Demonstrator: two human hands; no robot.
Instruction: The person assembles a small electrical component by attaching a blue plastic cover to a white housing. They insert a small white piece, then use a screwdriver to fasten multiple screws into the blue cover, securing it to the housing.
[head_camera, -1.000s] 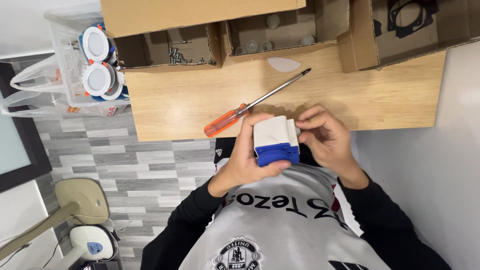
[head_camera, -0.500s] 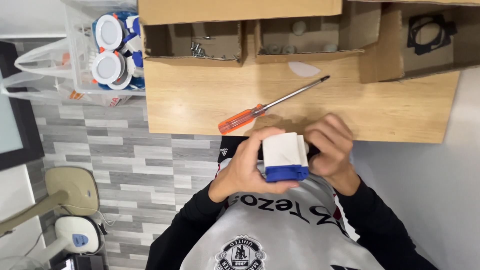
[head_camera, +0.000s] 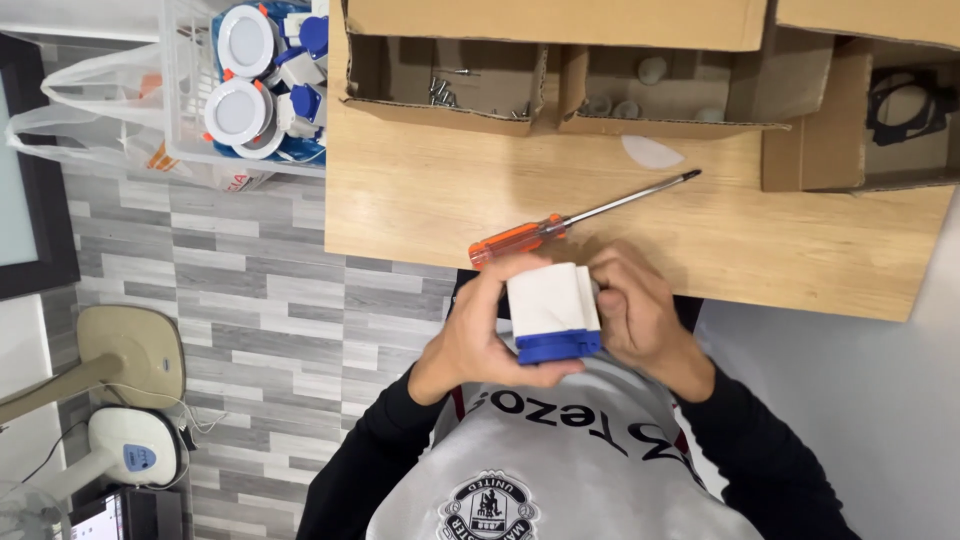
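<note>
Both hands hold a small box-shaped part (head_camera: 548, 298), white with a blue end (head_camera: 556, 345), close to my chest at the table's near edge. My left hand (head_camera: 475, 335) wraps its left side and underside. My right hand (head_camera: 635, 312) presses against its right side with curled fingers. Just beyond the hands, a screwdriver (head_camera: 575, 222) with an orange handle lies loose on the wooden table (head_camera: 410, 200), its tip pointing to the far right.
Open cardboard boxes line the table's far edge: one with screws (head_camera: 445, 85), one with small round parts (head_camera: 635, 95), one with black pieces (head_camera: 900, 115). A clear bin of round white lights (head_camera: 245, 85) stands at the left. A small translucent disc (head_camera: 650, 152) lies on the wood.
The part has come slightly nearer my body, and its blue end now faces my chest. My right fingers have shifted from its top to its side. The screwdriver has not moved.
</note>
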